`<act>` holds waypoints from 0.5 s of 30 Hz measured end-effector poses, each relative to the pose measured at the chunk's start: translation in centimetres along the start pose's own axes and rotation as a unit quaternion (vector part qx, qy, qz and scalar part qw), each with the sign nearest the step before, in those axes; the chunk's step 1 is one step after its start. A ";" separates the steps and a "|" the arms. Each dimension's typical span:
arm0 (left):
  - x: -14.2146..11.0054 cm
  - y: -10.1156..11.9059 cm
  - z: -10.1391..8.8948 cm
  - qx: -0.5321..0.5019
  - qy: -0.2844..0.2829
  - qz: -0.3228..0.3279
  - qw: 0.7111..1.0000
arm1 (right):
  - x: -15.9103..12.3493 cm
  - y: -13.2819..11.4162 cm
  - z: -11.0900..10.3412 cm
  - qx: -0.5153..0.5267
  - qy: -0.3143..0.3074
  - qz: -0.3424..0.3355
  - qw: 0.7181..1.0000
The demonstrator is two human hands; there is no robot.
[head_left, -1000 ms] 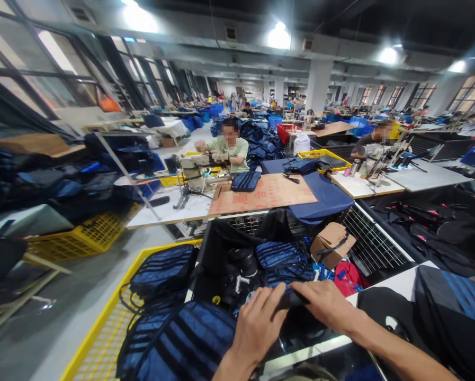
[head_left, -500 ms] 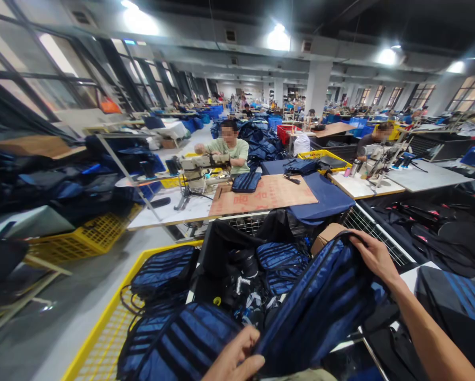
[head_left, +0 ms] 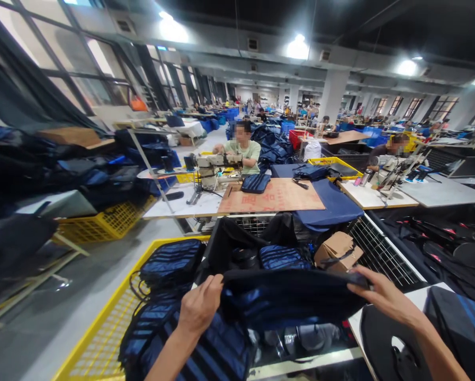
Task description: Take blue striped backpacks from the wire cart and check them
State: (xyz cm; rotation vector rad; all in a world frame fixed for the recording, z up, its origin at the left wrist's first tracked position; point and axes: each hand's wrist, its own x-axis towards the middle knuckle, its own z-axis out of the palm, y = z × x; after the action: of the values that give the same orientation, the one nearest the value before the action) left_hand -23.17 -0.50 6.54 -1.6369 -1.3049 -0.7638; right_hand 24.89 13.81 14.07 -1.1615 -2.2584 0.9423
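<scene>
The largest risk, judging by how it hangs, is the striped blue-and-black fabric bag [head_left: 288,299] sagging or folding in the middle, since it is held only by its two ends above the black-lined bin [head_left: 227,241]. Uneven pull between the hands could twist it. Its lower edge could catch on the white rail [head_left: 308,363] in front, and its right end on the cardboard box [head_left: 338,250] close behind. A smaller risk is a slip at the right end: the left hand [head_left: 199,307] is closed in a fist around the left end, while the right hand [head_left: 382,293] has a lighter pinch, thumb and fingers nearly together on the other.

Around them, the yellow crate [head_left: 109,304] stands at the left, heaped with striped bags [head_left: 171,259] that crowd the left forearm. At the right, a dark bag with blue stripes [head_left: 457,323] and a round black piece [head_left: 380,338] take up room beside the right forearm. Across the bin, a person [head_left: 250,151] sits behind a sewing machine [head_left: 217,165]. Plastic-wrapped items [head_left: 288,338] show below the held bag; their exact kind is unclear.
</scene>
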 end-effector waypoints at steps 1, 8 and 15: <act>0.9 1.1 -0.6 -0.028 0.003 0.013 1.000 | -0.2 -0.4 0.8 -0.022 -0.021 -0.007 1.000; 5.6 10.5 -2.8 -0.203 -0.028 0.132 0.970 | 1.1 -3.6 14.0 -0.074 -0.017 -0.205 0.976; 2.3 10.1 -4.0 -0.337 -0.124 -0.102 0.928 | 1.3 -4.2 15.9 -0.038 0.041 -0.291 0.955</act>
State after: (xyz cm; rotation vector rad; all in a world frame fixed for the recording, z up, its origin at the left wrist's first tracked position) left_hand -12.61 -3.74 7.64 -2.2151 -1.5028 -1.2661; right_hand 11.83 7.15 6.46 -0.4852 -2.3727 0.5623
